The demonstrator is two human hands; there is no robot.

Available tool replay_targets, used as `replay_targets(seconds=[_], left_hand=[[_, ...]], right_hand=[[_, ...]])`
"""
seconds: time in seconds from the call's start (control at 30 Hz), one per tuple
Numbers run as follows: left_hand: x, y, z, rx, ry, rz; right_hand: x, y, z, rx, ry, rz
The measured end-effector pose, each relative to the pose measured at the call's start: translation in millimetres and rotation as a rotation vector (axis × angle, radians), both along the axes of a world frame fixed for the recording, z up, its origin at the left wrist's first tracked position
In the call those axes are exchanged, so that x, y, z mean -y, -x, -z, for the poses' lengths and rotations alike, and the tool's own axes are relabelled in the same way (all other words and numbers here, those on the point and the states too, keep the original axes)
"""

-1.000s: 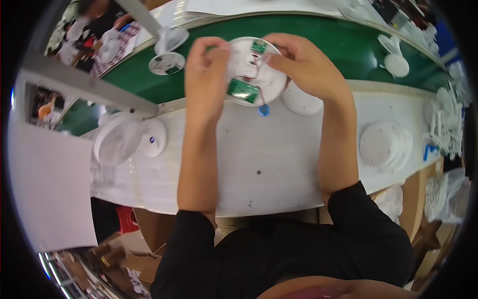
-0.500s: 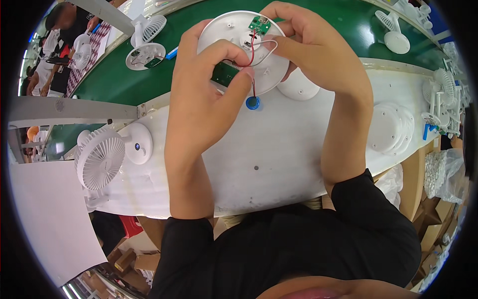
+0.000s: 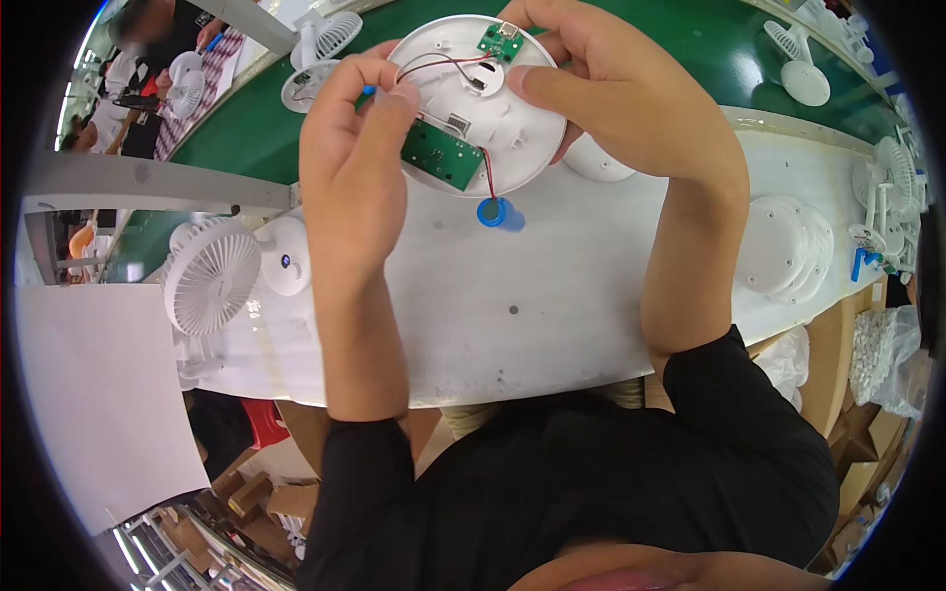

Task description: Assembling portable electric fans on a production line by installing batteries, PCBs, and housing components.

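Both my hands hold a round white plastic fan base (image 3: 512, 118) up over the white worktable (image 3: 552, 315). My left hand (image 3: 355, 167) grips its left rim and pinches the red and black wires. My right hand (image 3: 621, 89) holds the right rim, thumb lying on the shell. A larger green circuit board (image 3: 440, 155) sits at the base's lower left, and a small green board (image 3: 501, 41) lies near its top. A blue cylindrical battery (image 3: 501, 213) dangles on a red wire below the base.
A finished white desk fan (image 3: 212, 276) lies at the table's left beside a round white base (image 3: 286, 268). A stack of white round shells (image 3: 783, 246) sits at the right. More fans (image 3: 325, 49) ride the green conveyor belt (image 3: 246, 128). Cardboard boxes lie below the table.
The fan base and both my hands have come closer to the camera and sit higher in view. The blue battery now hangs freely below the base.
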State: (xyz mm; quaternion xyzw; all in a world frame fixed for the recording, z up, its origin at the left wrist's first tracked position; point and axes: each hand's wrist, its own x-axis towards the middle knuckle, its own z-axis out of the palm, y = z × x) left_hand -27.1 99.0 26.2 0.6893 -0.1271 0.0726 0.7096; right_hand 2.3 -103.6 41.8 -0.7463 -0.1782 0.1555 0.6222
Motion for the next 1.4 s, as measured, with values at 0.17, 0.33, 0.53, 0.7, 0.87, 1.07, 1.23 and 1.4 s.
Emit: replay_targets(seconds=[0.17,0.33,0.53,0.7,0.87,1.07,1.23,1.4], left_hand=[[4.3,3.4,-1.0,-0.033,0.06,-0.05],[12.2,6.7,0.5,0.002,0.078,-0.081],[31.3,13.3,-0.6,-0.053,0.191,-0.001],[39.9,17.2,8.8,0.013,0.138,0.068],[39.1,9.2,24.2,0.146,-0.206,0.095],[8.7,-3.2,6.8,0.1,-0.454,0.067],[17.5,-13.8,13.1,0.092,-0.339,-0.173],[33.1,-23.8,19.5,0.039,-0.245,-0.351]], right_hand=[[-0.6,0.2,3.5,0.533,0.036,0.192],[-18.4,4.0,-2.1,0.641,0.066,0.212],[-13.0,10.3,-5.7,0.747,0.071,0.205],[-7.3,19.9,6.7,0.818,0.099,0.34],[9.9,13.8,10.9,0.659,0.225,0.252],[-8.3,-7.7,15.6,0.636,0.058,0.2],[27.7,-9.1,0.5,0.304,0.294,0.461],[50.4,-19.0,45.5,0.597,0.313,0.178]])
